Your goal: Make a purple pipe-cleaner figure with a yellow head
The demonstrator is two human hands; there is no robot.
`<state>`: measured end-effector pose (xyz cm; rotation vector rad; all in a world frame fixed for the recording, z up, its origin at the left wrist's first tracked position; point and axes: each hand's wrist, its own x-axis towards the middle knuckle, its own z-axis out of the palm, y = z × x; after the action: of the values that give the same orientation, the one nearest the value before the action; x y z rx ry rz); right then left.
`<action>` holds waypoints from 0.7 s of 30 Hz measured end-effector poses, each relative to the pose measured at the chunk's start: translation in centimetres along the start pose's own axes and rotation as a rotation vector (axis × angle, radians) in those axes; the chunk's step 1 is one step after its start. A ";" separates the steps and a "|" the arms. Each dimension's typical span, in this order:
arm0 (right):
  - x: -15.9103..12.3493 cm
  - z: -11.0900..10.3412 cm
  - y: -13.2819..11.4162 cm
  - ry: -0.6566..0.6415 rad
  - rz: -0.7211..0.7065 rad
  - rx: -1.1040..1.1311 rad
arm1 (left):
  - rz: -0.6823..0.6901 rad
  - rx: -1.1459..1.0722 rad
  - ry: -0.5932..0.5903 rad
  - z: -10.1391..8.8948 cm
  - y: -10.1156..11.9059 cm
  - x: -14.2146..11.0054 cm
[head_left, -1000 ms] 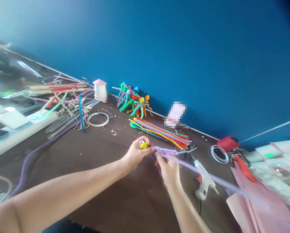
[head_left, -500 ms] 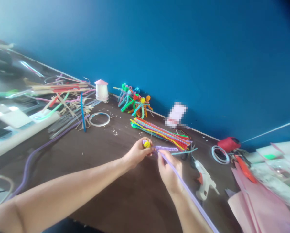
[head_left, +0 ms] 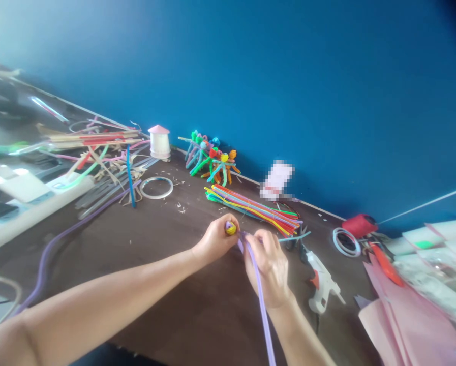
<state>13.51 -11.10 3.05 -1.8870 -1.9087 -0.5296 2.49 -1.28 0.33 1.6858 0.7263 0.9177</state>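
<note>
Tail of the purple stem (head_left: 261,300) has swung left off the right arm (head_left: 298,328) and now dangles beside it. Right hand (head_left: 269,262) is curled up, fingertips pinching the stem up top. Left hand (head_left: 216,240) is mostly closed round the yellow bit (head_left: 231,230), near the bundle (head_left: 256,207).

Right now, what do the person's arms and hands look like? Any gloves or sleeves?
No sleeves show on the left arm or right arm. The left hand and right hand wear no gloves. I see no watch or bracelet; rings are hard to tell.
</note>
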 end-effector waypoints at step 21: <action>0.1 0.9 1.9 -0.295 0.818 1.398 | 0.367 0.193 -0.337 -1.2 1.4 -0.4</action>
<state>15.42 -10.46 2.33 -1.4461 -0.8636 1.0923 1.31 -1.41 1.82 2.1255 0.2888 0.7972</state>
